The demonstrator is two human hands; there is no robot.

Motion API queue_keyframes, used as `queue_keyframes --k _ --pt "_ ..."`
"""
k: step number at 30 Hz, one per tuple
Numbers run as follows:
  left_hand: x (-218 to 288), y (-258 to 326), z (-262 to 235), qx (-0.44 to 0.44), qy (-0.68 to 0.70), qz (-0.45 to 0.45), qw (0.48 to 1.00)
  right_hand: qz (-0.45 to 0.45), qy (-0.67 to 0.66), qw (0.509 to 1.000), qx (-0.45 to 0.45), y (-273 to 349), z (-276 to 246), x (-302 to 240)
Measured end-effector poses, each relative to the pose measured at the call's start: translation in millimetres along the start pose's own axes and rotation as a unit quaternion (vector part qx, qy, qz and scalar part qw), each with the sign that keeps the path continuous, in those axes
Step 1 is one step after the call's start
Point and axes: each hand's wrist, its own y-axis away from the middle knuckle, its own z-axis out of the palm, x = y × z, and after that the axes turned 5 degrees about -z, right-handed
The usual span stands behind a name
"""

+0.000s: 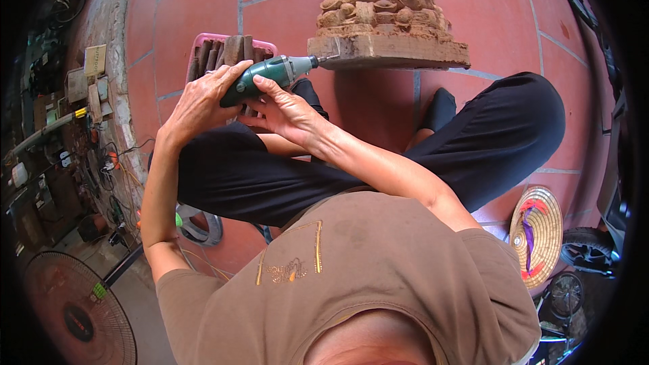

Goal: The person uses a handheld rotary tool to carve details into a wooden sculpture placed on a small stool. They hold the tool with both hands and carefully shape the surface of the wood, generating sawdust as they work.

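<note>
A dark green rotary tool (262, 80) with a grey collar lies across both my hands, its thin bit pointing right. My left hand (203, 103) is wrapped over the tool's rear end. My right hand (287, 113) grips its underside near the middle, thumb on the body and some fingers hidden beneath. Just beyond the bit stands a brown carved wooden piece (378, 10) with rounded relief and a flat base block (399, 51). The bit's tip lies at the left corner of that base; whether it touches cannot be told.
Behind my hands a pink basket (199, 39) holds several wooden-handled tools (234, 49). A floor fan (78, 321) stands at the lower left, below cluttered gear and cables. At right lie a woven hat (537, 236) and wheels (588, 250). My crossed legs (493, 132) rest on red floor tiles.
</note>
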Motion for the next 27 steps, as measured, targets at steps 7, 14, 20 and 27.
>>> queue_keyframes --k 7,14,20,27 --pt "-3 -2 -1 0.006 0.004 0.007 1.0 0.001 0.003 1.0 0.0 -2 2 -2" --pt "-9 -6 1 0.03 -0.025 0.012 0.999 0.001 0.009 1.0 -0.001 -12 2 -7" --pt "-8 -11 -1 0.028 0.001 -0.011 1.0 0.0 0.032 0.999 0.004 -17 3 -14" --pt "-10 -10 1 0.026 -0.021 -0.001 0.999 0.01 0.024 1.0 -0.005 -18 0 -15"
